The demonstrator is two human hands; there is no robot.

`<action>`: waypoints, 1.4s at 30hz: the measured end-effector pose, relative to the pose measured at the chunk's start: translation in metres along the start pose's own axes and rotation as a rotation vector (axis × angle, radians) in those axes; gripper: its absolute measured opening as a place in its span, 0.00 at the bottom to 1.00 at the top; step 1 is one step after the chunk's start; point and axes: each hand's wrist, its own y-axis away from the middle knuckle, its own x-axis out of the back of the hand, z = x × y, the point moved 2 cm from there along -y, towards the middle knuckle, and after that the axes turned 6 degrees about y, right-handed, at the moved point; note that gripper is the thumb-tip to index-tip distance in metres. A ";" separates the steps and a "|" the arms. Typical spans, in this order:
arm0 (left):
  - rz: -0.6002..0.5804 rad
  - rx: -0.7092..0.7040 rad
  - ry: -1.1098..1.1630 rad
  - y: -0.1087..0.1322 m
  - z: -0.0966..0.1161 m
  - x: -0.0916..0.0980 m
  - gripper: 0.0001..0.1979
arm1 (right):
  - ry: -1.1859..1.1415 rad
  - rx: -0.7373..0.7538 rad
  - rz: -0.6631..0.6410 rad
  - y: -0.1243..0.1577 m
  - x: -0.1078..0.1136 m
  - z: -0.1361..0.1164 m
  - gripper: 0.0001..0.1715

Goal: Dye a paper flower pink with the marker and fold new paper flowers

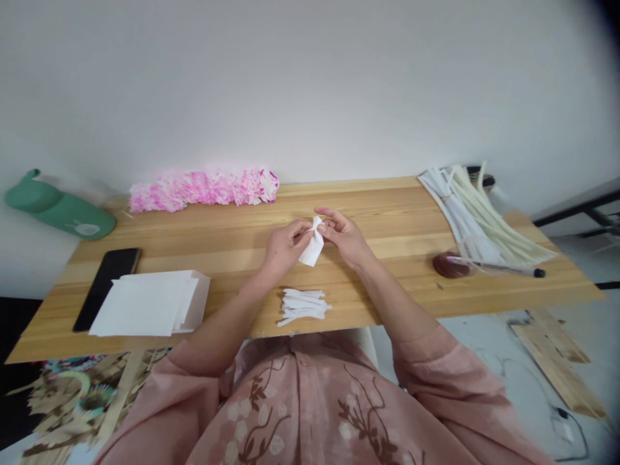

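Note:
A small piece of white tissue paper, pinched narrow near its upper part, is held above the middle of the table. My left hand grips it from the left with thumb and fingers. From the other side my right hand pinches the same gathered spot, its index finger raised. Whether a thin tie is wrapped there is too small to tell. Just below my hands, by the front edge, lies a little pile of short white strips.
Pink-and-white ruffled paper flowers line the wall. At left are a green bottle, a black phone and stacked white paper sheets. At right lie bundled white strips, a dark red round object and a pen.

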 end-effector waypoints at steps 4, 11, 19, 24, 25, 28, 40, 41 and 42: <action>-0.056 -0.026 -0.019 -0.001 0.002 0.002 0.10 | -0.065 -0.081 -0.056 -0.001 0.004 0.005 0.29; -0.063 0.018 0.020 -0.001 0.000 0.002 0.09 | -0.074 -0.095 -0.010 -0.003 0.006 0.010 0.20; -0.094 0.087 0.161 -0.004 0.001 0.002 0.13 | -0.068 -0.013 0.115 -0.004 0.011 0.000 0.22; -0.084 0.067 0.027 -0.004 0.001 0.005 0.15 | -0.094 0.041 0.232 -0.007 0.020 -0.002 0.24; -0.080 0.062 0.023 -0.004 0.001 0.005 0.15 | -0.089 0.051 0.244 -0.007 0.022 -0.002 0.24; -0.067 0.029 0.032 -0.004 0.002 0.005 0.14 | -0.072 0.055 0.252 -0.008 0.023 -0.002 0.24; -0.011 0.317 0.472 -0.007 -0.001 0.003 0.37 | -0.156 0.142 0.325 -0.008 0.025 -0.002 0.21; -0.043 0.342 0.519 -0.006 0.000 0.001 0.39 | -0.187 0.141 0.313 -0.007 0.024 -0.003 0.21; -0.061 0.359 0.560 -0.005 0.001 -0.001 0.41 | -0.208 0.139 0.301 -0.006 0.023 -0.003 0.20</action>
